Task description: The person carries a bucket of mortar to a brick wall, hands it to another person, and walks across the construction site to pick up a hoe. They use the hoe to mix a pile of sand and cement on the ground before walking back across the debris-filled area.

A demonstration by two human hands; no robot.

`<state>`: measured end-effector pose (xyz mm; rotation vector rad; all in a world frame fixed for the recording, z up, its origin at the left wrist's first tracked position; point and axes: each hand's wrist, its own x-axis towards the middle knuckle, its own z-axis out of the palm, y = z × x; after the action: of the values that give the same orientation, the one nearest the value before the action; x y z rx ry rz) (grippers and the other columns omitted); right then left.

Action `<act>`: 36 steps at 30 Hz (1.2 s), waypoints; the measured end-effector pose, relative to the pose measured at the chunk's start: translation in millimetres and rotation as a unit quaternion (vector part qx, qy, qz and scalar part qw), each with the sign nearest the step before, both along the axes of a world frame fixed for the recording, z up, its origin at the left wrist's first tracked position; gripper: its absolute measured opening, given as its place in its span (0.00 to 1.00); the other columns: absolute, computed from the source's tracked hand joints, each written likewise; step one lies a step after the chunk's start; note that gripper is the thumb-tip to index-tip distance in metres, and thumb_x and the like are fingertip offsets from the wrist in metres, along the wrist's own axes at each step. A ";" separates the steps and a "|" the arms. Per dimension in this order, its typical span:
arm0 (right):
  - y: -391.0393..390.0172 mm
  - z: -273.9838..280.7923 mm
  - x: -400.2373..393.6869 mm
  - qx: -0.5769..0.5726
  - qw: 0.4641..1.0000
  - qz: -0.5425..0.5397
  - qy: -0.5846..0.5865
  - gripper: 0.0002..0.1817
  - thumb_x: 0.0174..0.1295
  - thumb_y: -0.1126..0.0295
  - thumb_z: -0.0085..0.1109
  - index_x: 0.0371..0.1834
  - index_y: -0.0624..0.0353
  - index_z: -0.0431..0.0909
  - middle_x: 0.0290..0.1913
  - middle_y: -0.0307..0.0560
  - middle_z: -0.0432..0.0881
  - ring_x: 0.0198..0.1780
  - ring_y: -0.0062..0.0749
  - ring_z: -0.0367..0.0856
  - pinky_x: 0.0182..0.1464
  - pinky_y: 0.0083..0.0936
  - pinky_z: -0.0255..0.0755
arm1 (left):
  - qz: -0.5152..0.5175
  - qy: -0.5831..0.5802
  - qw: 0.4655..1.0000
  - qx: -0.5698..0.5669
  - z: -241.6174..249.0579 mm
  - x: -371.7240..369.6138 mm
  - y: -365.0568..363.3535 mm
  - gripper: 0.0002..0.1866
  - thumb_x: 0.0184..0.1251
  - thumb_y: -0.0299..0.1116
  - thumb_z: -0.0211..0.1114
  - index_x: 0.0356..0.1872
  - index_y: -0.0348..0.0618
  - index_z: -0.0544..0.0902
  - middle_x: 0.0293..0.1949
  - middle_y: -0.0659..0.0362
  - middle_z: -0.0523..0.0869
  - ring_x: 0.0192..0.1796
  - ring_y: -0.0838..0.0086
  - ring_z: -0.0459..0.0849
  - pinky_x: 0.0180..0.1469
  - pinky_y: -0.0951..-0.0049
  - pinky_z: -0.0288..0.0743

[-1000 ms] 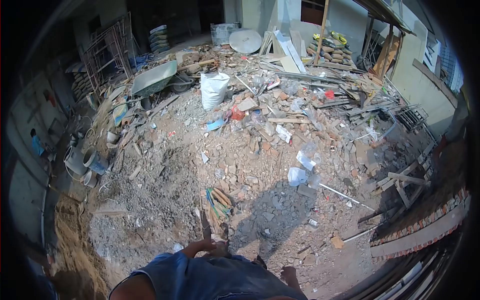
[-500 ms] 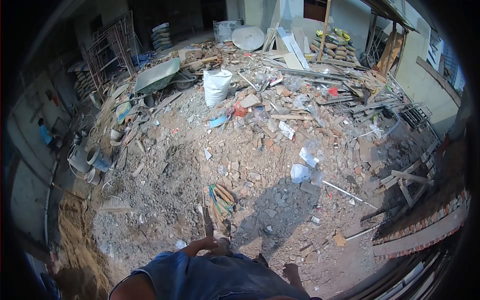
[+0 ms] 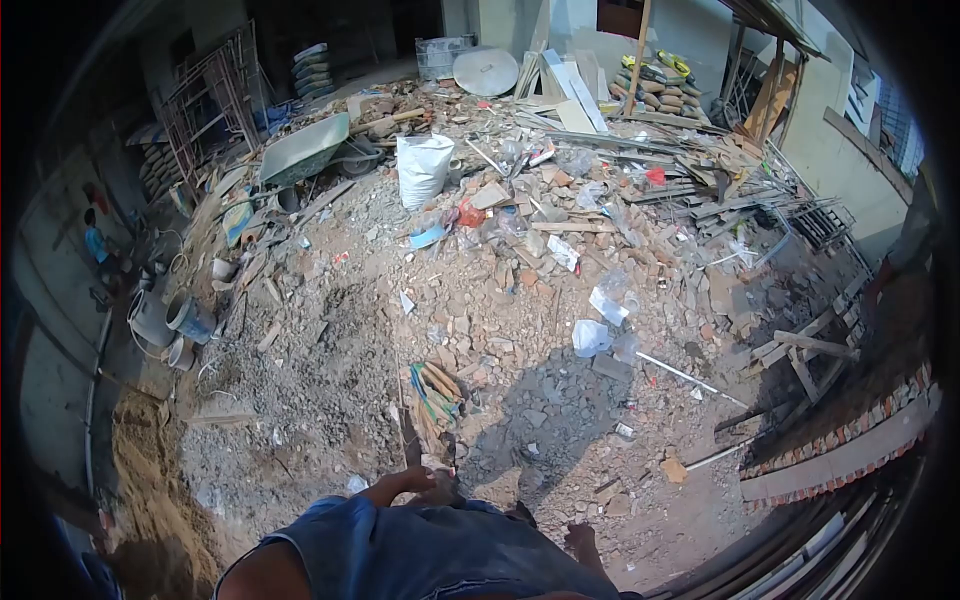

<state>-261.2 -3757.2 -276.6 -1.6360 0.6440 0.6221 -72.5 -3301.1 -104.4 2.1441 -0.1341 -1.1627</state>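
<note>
At the bottom middle, my left hand (image 3: 425,482) is held in front of my body, its fingers curled around the top of a long, thin handle (image 3: 411,448). The handle runs down toward the rubble; its far end cannot be made out. Just beyond that hand, a bundle of green, blue and tan strips, perhaps a folded sack (image 3: 436,392), lies on the ground. My right hand (image 3: 581,540) hangs low at my side above the rubble, fingers loosely apart, with nothing visible in it. My blue shirt (image 3: 430,550) hides what is directly below.
Broken rubble (image 3: 500,330) covers the ground. Farther back are a white sack (image 3: 424,170) and a tipped wheelbarrow (image 3: 305,150). Buckets (image 3: 190,318) stand left, near a person in blue (image 3: 97,243). Timber (image 3: 815,350) and a low brick edge (image 3: 840,455) lie right.
The view has shifted slightly, so the scene sits a little farther left and higher. My left hand stays on the handle, and my right hand still hangs at my side.
</note>
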 end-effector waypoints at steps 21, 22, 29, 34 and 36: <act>34.6 112.5 5.9 0.043 0.976 -0.184 0.111 0.04 0.50 0.70 0.49 0.22 0.58 0.68 0.14 0.43 0.67 0.13 0.30 0.67 0.15 0.28 0.63 | 0.047 0.025 0.999 0.009 46.9 -23.5 -2.5 0.13 0.47 0.40 0.56 0.24 0.39 0.77 0.22 0.56 0.78 0.23 0.72 0.78 0.27 0.73 0.72; 35.1 110.0 5.3 0.043 0.974 -0.195 0.108 0.07 0.48 0.71 0.51 0.17 0.62 0.69 0.14 0.45 0.69 0.13 0.30 0.69 0.13 0.26 0.62 | 0.022 0.019 0.999 0.029 51.9 -25.2 -0.5 0.13 0.47 0.41 0.54 0.21 0.40 0.77 0.19 0.55 0.79 0.22 0.70 0.77 0.26 0.72 0.71; 42.5 103.1 7.9 0.042 0.979 -0.167 0.106 0.11 0.47 0.66 0.52 0.18 0.64 0.71 0.14 0.47 0.70 0.14 0.32 0.70 0.16 0.29 0.64 | 0.020 0.043 0.999 0.021 10.4 -30.9 30.3 0.18 0.49 0.42 0.55 0.35 0.38 0.74 0.24 0.57 0.80 0.25 0.72 0.79 0.29 0.73 0.72; 21.0 -29.9 1.1 -0.075 0.981 0.092 -0.152 0.10 0.44 0.65 0.53 0.19 0.62 0.72 0.15 0.49 0.72 0.16 0.37 0.72 0.19 0.32 0.67 | 0.015 0.050 0.998 0.026 45.4 -31.8 27.9 0.18 0.50 0.42 0.55 0.35 0.38 0.75 0.26 0.56 0.80 0.28 0.72 0.79 0.31 0.73 0.73; 21.7 -40.2 4.3 -0.078 0.984 0.084 -0.139 0.09 0.41 0.65 0.54 0.19 0.60 0.72 0.17 0.50 0.73 0.19 0.40 0.73 0.21 0.34 0.68 | 0.030 0.046 0.998 0.014 48.8 -32.8 29.5 0.18 0.50 0.42 0.55 0.36 0.38 0.75 0.26 0.56 0.80 0.28 0.71 0.79 0.31 0.73 0.73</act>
<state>-256.9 -3735.5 -316.8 -1.8961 0.3590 0.4608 -105.3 -3271.5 -55.5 2.1006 -0.0112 -1.2325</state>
